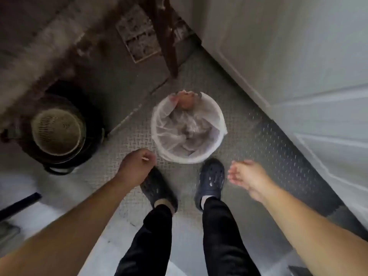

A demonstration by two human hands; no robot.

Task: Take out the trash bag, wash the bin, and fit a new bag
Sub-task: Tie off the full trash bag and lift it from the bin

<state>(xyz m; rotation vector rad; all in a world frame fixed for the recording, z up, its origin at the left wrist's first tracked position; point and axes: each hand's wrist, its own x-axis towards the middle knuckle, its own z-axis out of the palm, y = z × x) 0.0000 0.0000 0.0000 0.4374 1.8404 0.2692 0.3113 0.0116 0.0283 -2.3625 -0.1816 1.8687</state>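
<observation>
A small round white bin [216,144] stands on the metal tread-plate floor just ahead of my feet. A thin clear bag [185,128] lines it, folded over the rim and crumpled inside, with something orange-pink [185,100] showing at its far edge. My left hand [137,166] hangs loosely curled near the bin's left front rim, apart from it. My right hand [247,176] is to the right of the bin, fingers spread, holding nothing. The frame is motion-blurred.
A dark pot with a beige perforated basket [58,132] inside stands on the left. A rusty metal leg [167,36] and a floor drain grate [137,32] lie beyond the bin. A white panelled wall [298,66] runs along the right. My dark clogs [211,178] are just behind the bin.
</observation>
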